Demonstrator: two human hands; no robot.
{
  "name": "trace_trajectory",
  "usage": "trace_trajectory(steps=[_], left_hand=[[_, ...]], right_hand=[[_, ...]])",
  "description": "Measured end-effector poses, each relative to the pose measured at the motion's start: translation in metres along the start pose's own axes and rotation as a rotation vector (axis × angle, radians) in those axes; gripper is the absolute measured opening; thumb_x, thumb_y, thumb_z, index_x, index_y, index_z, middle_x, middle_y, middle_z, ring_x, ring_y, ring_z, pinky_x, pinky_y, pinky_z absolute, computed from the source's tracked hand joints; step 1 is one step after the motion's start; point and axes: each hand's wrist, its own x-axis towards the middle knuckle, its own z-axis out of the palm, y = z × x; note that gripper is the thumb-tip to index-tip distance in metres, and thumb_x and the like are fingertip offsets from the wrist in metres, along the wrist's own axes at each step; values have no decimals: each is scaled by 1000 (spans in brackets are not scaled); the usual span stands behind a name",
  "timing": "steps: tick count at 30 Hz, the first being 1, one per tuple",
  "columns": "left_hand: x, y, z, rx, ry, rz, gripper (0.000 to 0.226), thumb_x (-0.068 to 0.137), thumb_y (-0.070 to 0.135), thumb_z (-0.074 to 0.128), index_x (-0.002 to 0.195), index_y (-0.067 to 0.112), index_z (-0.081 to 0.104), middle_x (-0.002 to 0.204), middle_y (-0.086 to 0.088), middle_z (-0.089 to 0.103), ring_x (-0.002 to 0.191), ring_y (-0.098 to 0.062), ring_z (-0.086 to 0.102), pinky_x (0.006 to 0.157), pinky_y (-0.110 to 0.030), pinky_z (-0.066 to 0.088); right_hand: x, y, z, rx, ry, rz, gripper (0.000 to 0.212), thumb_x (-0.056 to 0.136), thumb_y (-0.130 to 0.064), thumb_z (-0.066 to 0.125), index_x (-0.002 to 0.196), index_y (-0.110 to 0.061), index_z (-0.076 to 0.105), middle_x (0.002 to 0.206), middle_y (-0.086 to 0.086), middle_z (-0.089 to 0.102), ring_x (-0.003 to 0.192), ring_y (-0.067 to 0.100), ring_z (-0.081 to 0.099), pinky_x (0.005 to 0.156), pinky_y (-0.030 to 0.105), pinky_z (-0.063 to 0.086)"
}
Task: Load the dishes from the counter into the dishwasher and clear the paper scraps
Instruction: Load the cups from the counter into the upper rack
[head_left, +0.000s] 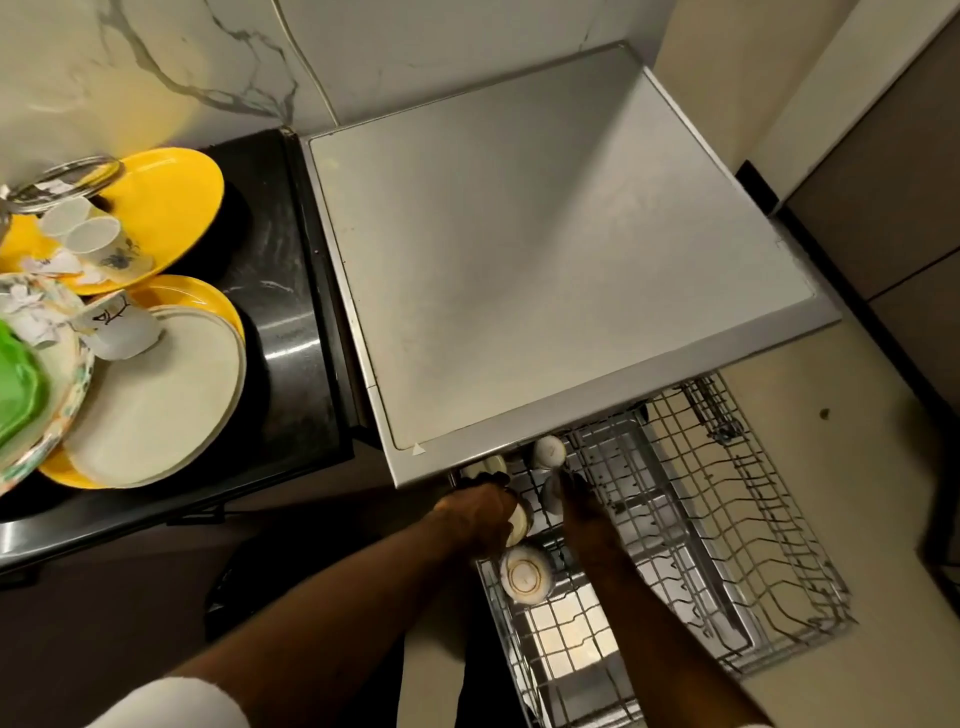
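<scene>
Nearest, an upturned white ceramic cup with a gold ring (524, 574) sits in the grey wire dishwasher rack (727, 519), which is drawn out over the floor. Just beyond it, the left hand (483, 512) curls round a small white cup (518, 521) at the rack's left side. The right hand (576, 506) lies against a pale cup (549, 493); I cannot tell whether it grips.

Recommendation: seat each cup mouth-down between the tines, apart from its neighbours.

To the left, the black stone tabletop (291, 338) carries yellow plates (166, 208), a cream plate (156, 395) and white paper scraps (49, 266), not yet cleared. Farthest back is a white veined marble wall (208, 62).
</scene>
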Motion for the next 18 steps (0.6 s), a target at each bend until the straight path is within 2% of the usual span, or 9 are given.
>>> trace_trajectory(steps=[2,4,6,7,8,10,13,16,18], left_hand=[[-4,5,-3,21,23,24,38,97,27,60,133,16,60,131,-8,62,115,-28,64,88,-35,55],[-9,10,-4,39,62,69,38,97,28,59,133,15,59,135,-8,58,117,-28,62,93,-39,56],[-16,14,-4,63,100,118,40,97,29,59,134,14,57,138,-8,53,118,-27,60,95,-41,55],[-21,15,-3,85,120,143,41,97,30,59,135,14,56,139,-8,52,119,-27,59,96,-42,54],[-27,17,-3,106,143,167,42,97,30,60,135,13,55,140,-9,51,120,-28,57,97,-42,53],[-40,21,-7,143,198,212,43,97,28,60,137,12,53,142,-10,49,123,-29,55,100,-44,51],[-63,25,-23,165,294,290,47,99,28,55,142,10,49,148,-12,45,133,-31,49,110,-44,44],[-89,24,-41,130,388,331,50,100,29,52,148,16,46,155,-8,41,142,-25,40,119,-39,34],[-103,19,-50,97,467,347,46,101,29,51,145,17,49,155,-7,42,142,-24,41,119,-38,34]], right_hand=[[-3,8,-1,-51,71,-90,76,91,-85,30,135,-31,59,124,-4,66,117,19,61,104,42,46],[-2,21,-3,-151,100,-119,60,98,-73,37,131,-29,61,124,-3,67,117,19,63,102,40,49],[-9,11,-11,-176,-3,-38,34,104,-39,54,133,-22,60,126,5,65,118,25,64,99,41,53],[-14,5,-16,-234,28,-52,35,102,-23,58,136,-18,58,129,8,62,118,25,63,98,38,54],[-24,-3,-21,-256,54,-76,39,99,-16,61,137,-15,56,130,8,60,116,24,62,97,35,54],[-48,-21,-33,-202,93,-142,35,97,-18,63,132,-18,57,128,3,58,115,20,59,95,36,54],[-75,-40,-47,-105,106,-256,30,98,-31,57,127,-31,56,125,-7,59,115,15,58,93,43,56],[-104,-70,-64,-46,123,-334,40,99,-25,61,137,-31,53,135,-9,57,122,11,56,100,40,53],[-117,-91,-73,-17,142,-356,47,99,-22,63,143,-29,50,142,-9,54,127,11,54,104,39,52]])
